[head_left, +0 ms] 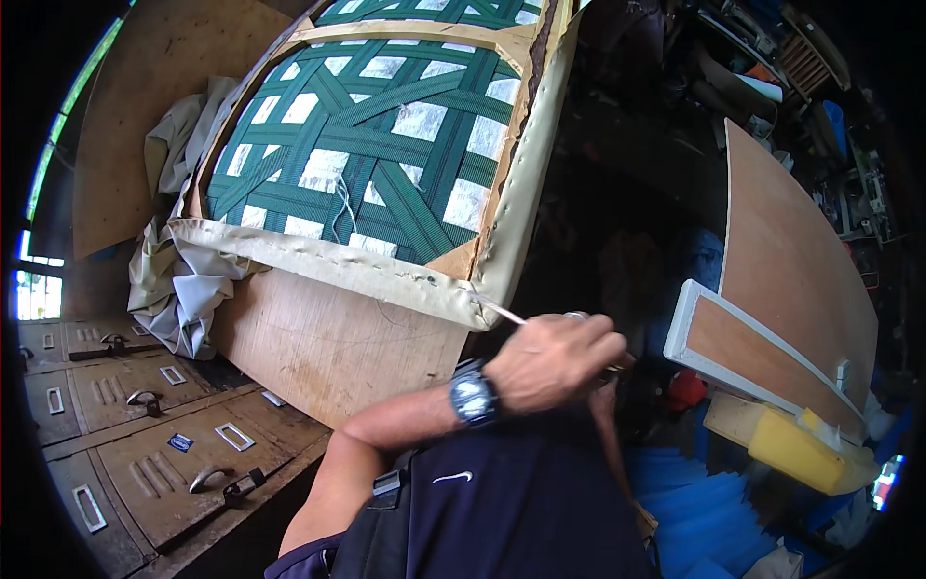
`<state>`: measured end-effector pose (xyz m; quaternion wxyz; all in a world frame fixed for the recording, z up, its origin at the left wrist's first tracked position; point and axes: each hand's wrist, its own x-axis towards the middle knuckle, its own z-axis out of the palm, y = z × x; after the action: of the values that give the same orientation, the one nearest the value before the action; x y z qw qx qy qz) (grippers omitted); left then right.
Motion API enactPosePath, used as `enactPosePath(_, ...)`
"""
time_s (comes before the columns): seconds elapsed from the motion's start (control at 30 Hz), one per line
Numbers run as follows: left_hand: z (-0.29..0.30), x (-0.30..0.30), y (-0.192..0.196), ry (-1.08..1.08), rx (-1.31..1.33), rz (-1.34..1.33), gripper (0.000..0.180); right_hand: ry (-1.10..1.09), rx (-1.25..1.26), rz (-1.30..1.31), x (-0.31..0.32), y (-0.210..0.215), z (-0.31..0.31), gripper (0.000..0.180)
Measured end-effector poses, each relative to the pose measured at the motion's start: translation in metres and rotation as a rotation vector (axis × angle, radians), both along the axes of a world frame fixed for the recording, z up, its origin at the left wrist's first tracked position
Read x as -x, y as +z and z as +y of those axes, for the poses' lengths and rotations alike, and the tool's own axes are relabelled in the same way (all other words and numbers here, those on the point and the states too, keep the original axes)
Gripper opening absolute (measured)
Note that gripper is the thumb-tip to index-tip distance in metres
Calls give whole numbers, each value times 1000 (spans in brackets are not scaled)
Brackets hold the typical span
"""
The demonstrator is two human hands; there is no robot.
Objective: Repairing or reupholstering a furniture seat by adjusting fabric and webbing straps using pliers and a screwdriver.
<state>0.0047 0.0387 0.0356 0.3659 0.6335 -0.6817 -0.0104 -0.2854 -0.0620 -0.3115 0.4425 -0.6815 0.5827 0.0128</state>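
Note:
An upside-down upholstered seat frame [362,39] has crossed green webbing [333,125] over white material. Cream covering [318,253] is folded over its wooden edge and fastened down. At the near right corner, a thin pale strip [503,313] runs from the cover to my left hand [550,362], whose fingers are closed on it. Whether it is cloth or a slim tool, I cannot tell. A dark watch [473,394] is on that wrist. My right forearm [605,410] rises behind the left hand, which hides most of the right hand and its fingers.
The seat rests on a plywood board [328,328] over brown metal lockers [174,425]. Loose cream fabric [188,289] bunches at the left. On the right stand a curved wooden panel [786,241], a white-edged board [743,343], yellow foam [801,449] and blue sheeting [690,511].

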Motion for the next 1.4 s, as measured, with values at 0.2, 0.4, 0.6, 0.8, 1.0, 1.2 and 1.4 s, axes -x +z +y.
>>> enactPosePath(0.2,48,-68,-10,743,-176,47,25,319,401,-300,-78,134,-30,27)
enactPosePath(0.4,52,-79,-40,754,-273,20,26,502,535,-555,-154,245,-38,27)
enactPosePath(0.6,51,-81,-56,719,-236,-27,22,619,559,-543,-183,269,-36,26)
enactPosePath(0.8,56,-87,-64,541,-177,-221,18,698,733,-514,-207,287,-40,21)
enactPosePath(1.0,47,-88,-69,639,-142,-58,23,871,848,-338,-227,307,-58,26)
enactPosePath(1.2,47,-84,-64,673,-34,-49,23,955,797,-232,-236,314,-53,29)
enactPosePath(1.4,44,-85,-65,721,-89,-53,26,1025,1021,-172,-238,316,-47,31)
